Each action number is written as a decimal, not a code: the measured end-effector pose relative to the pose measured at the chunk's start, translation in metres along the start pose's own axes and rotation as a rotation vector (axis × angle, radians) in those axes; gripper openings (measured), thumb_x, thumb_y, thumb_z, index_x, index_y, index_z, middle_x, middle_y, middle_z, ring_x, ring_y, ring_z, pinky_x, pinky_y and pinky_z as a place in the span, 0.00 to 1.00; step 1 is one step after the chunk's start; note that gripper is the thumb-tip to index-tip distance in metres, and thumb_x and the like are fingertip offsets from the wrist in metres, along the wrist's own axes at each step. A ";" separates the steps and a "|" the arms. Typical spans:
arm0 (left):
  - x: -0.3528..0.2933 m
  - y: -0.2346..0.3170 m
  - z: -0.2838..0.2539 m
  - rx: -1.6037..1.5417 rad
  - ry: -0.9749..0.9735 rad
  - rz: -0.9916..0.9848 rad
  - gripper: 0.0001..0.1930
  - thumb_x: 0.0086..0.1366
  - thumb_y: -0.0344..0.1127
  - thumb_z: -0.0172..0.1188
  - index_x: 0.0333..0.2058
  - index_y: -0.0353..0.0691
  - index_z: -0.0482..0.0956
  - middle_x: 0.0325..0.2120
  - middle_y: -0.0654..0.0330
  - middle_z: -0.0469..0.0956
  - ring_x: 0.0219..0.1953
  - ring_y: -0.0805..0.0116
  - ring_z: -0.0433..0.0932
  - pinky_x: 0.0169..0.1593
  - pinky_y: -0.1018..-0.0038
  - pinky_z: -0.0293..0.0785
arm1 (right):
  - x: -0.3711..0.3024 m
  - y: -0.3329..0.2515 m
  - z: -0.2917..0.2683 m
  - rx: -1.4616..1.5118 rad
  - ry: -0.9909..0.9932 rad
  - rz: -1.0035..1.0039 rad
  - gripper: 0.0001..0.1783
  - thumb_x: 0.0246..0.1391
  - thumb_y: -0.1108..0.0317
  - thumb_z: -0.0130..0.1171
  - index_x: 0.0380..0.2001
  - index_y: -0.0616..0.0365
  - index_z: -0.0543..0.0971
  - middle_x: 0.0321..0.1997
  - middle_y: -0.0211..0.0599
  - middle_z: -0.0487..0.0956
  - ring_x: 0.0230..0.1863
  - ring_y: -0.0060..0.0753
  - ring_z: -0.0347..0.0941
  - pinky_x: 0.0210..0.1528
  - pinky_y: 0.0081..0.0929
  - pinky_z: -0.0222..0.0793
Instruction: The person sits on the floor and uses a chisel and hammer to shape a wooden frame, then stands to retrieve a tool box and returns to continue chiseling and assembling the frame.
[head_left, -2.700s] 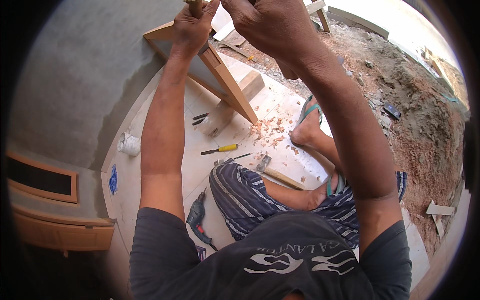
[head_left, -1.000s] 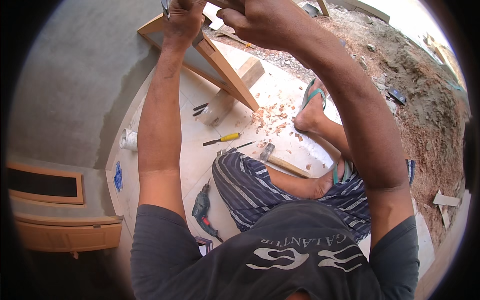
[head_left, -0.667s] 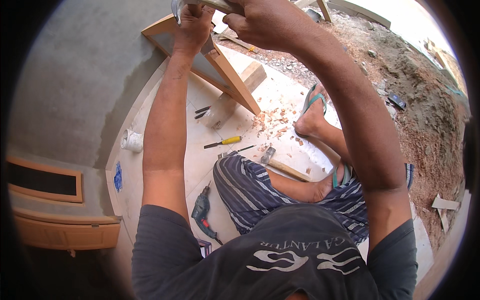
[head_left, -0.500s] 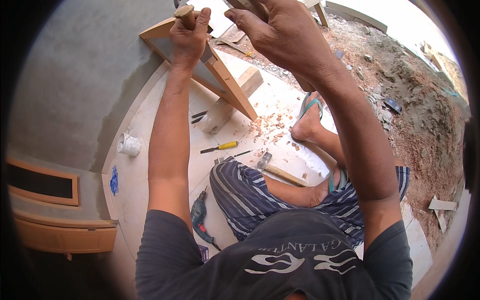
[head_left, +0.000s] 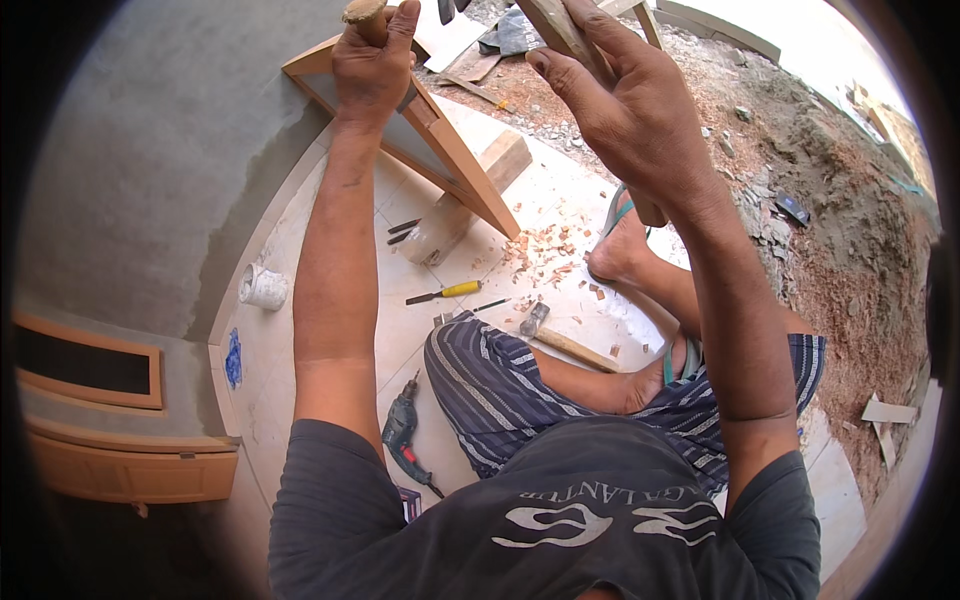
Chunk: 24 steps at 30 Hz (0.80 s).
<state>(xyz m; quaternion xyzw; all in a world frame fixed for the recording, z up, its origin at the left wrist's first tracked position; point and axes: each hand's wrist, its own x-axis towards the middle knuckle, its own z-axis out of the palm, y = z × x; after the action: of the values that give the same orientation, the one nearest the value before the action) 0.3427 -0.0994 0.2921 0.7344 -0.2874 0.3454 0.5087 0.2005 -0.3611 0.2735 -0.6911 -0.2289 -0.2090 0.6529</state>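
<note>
Head view: the left-hand grip (head_left: 371, 78) clasps a wooden-handled chisel (head_left: 366, 15) while the right-hand grip (head_left: 645, 120) grasps a claw hammer (head_left: 563, 38).

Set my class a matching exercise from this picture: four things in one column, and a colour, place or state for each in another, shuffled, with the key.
1. Left hand
2. Right hand
3. Drill
4. Tub

A. White, near the grey wall
B. Holding a shaft, seen against rough ground
C. Dark, with a red patch
D. Closed round a handle whose round end shows

Pairs: 1-D, 2-B, 3-C, 4-A
</note>
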 end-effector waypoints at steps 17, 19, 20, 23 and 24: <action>-0.007 0.005 0.021 0.067 -0.118 0.184 0.07 0.74 0.26 0.60 0.34 0.43 0.80 0.26 0.74 0.75 0.28 0.86 0.69 0.31 0.81 0.65 | 0.037 -0.026 0.005 -0.245 -0.363 0.062 0.20 0.67 0.71 0.50 0.55 0.77 0.73 0.36 0.55 0.83 0.30 0.44 0.80 0.33 0.37 0.77; -0.004 -0.007 0.013 0.045 -0.109 0.083 0.06 0.74 0.27 0.60 0.35 0.43 0.80 0.27 0.73 0.76 0.28 0.86 0.69 0.31 0.81 0.67 | 0.035 -0.018 0.017 -0.136 -0.153 -0.038 0.18 0.66 0.72 0.50 0.53 0.76 0.74 0.35 0.54 0.83 0.31 0.44 0.80 0.34 0.37 0.77; 0.001 -0.014 0.013 0.013 -0.125 0.094 0.05 0.73 0.27 0.61 0.36 0.42 0.80 0.27 0.73 0.76 0.29 0.86 0.70 0.32 0.81 0.67 | 0.036 -0.014 0.019 -0.053 -0.053 -0.145 0.18 0.66 0.72 0.51 0.53 0.76 0.74 0.35 0.54 0.83 0.31 0.44 0.80 0.35 0.37 0.77; 0.015 -0.028 0.010 -0.044 -0.148 0.072 0.05 0.72 0.27 0.62 0.34 0.42 0.79 0.27 0.74 0.74 0.30 0.86 0.71 0.33 0.81 0.68 | 0.041 -0.001 0.035 -0.015 0.099 -0.315 0.18 0.66 0.71 0.51 0.54 0.75 0.74 0.35 0.53 0.83 0.33 0.45 0.80 0.37 0.37 0.77; 0.014 -0.031 0.008 -0.025 -0.125 0.073 0.06 0.72 0.26 0.61 0.33 0.42 0.79 0.26 0.74 0.74 0.30 0.85 0.71 0.33 0.81 0.68 | 0.045 0.000 0.029 -0.103 0.015 -0.240 0.20 0.66 0.71 0.51 0.55 0.75 0.73 0.33 0.54 0.83 0.32 0.45 0.80 0.37 0.38 0.77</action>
<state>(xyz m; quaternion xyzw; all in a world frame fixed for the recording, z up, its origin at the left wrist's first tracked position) 0.3768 -0.0976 0.2838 0.7371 -0.3495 0.3138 0.4858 0.2366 -0.3302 0.2986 -0.6897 -0.2941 -0.3022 0.5886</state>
